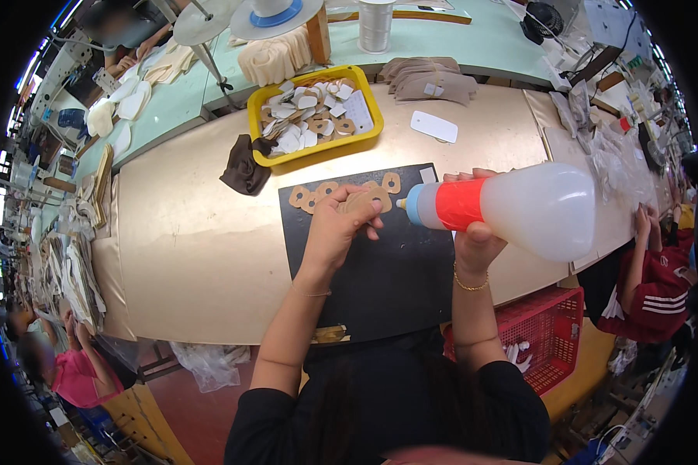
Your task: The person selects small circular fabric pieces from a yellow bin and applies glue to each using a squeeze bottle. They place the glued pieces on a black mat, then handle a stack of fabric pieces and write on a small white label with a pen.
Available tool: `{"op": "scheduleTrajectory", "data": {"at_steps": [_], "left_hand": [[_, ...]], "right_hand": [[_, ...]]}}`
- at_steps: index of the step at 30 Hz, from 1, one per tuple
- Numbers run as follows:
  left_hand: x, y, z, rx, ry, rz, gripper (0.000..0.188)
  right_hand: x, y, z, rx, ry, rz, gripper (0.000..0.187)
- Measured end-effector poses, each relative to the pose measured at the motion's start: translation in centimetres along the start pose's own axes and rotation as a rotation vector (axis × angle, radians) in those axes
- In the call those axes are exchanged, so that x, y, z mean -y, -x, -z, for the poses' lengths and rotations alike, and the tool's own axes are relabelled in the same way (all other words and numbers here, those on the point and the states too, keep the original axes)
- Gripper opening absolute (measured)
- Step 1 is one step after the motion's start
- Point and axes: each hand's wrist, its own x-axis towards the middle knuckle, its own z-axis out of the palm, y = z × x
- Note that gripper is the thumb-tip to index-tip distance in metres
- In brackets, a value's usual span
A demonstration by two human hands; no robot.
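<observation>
Tan pieces [392, 183] with holes lie along the far edge of a black board [388, 271] on the table [194, 248]. Above them, the left hand [335, 225] pinches a fanned stack [371, 201] of like pieces. At right, the right hand [477, 232] wraps its fingers around a white bottle [547, 209] with a red band, tipped sideways, its nozzle [402, 203] pointing left, near the stack. Farther off stand a filled yellow tray [318, 153], a dark cloth [246, 167] against its left side, and a white card [434, 126] to its right.

Work area surroundings
A white spool [375, 28] stood on the far green table [442, 45]; a black fan [545, 21] stood farther right, a red crate [552, 337] lower.
</observation>
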Motion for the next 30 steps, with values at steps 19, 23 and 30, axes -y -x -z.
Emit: {"op": "scheduleTrajectory", "data": {"at_steps": [19,23,30], "left_hand": [[-0.2,1.5,-0.9,0.008,0.054,-0.073,0.017],[-0.3,1.9,-0.7,-0.051,-0.128,-0.081,0.019],[-0.2,2.1,-0.5,-0.05,-0.197,-0.048,0.02]], "right_hand": [[0.8,-0.5,0.1,-0.017,0.007,-0.027,0.088],[1.3,-1.0,0.1,-0.087,0.127,0.031,0.088],[1.9,-0.8,0.0,-0.061,0.12,-0.039,0.09]]}}
